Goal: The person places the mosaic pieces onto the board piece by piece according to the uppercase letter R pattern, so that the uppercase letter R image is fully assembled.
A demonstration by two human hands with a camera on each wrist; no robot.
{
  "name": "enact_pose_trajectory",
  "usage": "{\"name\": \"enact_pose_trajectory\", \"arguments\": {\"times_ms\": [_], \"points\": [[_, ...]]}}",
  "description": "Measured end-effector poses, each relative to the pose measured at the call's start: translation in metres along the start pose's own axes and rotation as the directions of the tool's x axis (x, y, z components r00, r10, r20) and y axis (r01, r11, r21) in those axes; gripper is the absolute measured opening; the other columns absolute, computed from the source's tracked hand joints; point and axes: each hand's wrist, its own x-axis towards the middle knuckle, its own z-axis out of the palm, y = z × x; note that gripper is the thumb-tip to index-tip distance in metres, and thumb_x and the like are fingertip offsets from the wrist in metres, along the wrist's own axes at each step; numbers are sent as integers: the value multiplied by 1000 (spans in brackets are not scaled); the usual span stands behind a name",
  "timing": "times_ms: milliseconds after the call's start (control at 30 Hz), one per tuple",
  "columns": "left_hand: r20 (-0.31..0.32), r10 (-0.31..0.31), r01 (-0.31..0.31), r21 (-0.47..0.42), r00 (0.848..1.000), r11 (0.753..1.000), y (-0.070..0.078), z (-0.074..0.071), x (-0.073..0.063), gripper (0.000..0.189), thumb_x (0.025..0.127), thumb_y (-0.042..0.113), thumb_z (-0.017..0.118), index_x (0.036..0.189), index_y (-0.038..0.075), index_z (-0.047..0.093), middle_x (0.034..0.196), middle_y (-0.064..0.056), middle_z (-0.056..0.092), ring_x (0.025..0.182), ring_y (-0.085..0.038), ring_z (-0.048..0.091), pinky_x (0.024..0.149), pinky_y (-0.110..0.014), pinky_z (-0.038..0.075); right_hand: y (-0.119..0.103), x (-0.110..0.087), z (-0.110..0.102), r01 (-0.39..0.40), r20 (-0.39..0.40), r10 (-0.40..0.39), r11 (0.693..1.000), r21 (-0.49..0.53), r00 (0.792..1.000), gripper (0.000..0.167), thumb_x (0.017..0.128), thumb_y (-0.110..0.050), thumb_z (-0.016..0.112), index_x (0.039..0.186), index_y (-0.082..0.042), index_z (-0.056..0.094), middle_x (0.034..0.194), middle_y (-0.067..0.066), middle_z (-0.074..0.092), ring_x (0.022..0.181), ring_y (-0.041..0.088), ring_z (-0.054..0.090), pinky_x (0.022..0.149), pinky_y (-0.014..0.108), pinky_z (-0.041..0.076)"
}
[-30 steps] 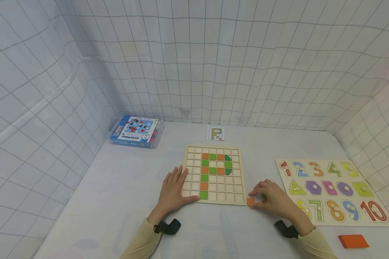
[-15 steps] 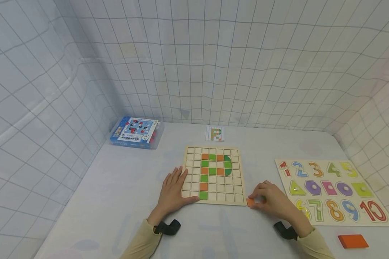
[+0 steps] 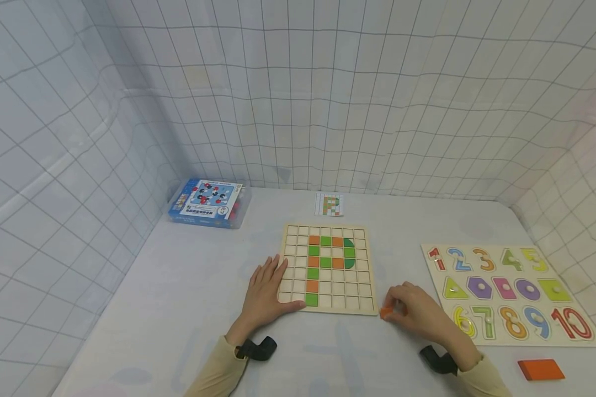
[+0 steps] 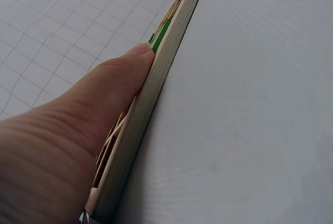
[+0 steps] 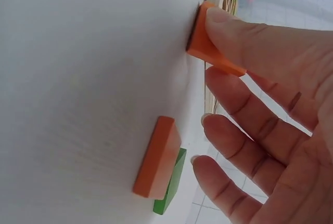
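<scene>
A wooden grid board (image 3: pixel 351 289) carries green and orange tiles laid out like a letter P. My left hand (image 3: pixel 264 292) rests with straight fingers along its left side, the thumb on the near edge beside a green tile (image 4: pixel 161 36). Just off the board's near right corner, my right hand (image 3: pixel 417 311) pinches an orange square tile (image 5: pixel 208 44) between thumb and index finger, and the tile stands tilted close to the table. Below the other fingers, the right wrist view shows a second orange tile (image 5: pixel 157 159) and a green tile (image 5: pixel 173 185) on the table.
Behind the board lies a small pattern card (image 3: pixel 329 204). A blue boxed set (image 3: pixel 208 201) stands at the back left. To the right are a number-and-shape puzzle board (image 3: pixel 491 300) and an orange block (image 3: pixel 541 370). Grid-patterned cloth (image 3: pixel 328 99) walls the table.
My right fingers have closed on the orange tile beside the board and tipped it up, the hand shifting slightly right and nearer. My left hand has stayed in place.
</scene>
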Motion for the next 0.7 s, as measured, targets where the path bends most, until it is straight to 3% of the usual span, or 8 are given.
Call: {"name": "enact_pose_trajectory", "arguments": {"times_ms": [267, 433, 700], "points": [[-5, 7, -7, -5, 1000, 1000, -1, 2, 0, 106, 69, 63, 71, 148, 5, 31, 154, -15, 23, 142, -30, 12, 112, -48, 9, -3, 1, -8, -46, 90, 40, 997, 68, 995, 20, 81, -26, 76, 80, -27, 56, 70, -17, 48, 63, 3, 45, 53, 21, 39], [-4, 11, -11, -1, 1000, 1000, -2, 2, 0, 106, 70, 64, 70, 148, 5, 31, 154, -15, 23, 142, -30, 12, 112, -48, 9, -2, 10, -9, -2, 50, -4, 992, 123, 999, 23, 82, -25, 76, 80, -26, 54, 66, -16, 47, 59, 3, 44, 49, 19, 37], [-12, 14, -14, -1, 1000, 1000, -3, 2, 1, 106, 69, 64, 70, 148, 5, 31, 153, -16, 23, 142, -30, 13, 112, -48, 9, -16, 42, -2, 53, -36, -51, 997, 64, 998, 18, 83, -26, 75, 84, -24, 57, 72, -17, 51, 62, 4, 47, 52, 21, 40]]}}
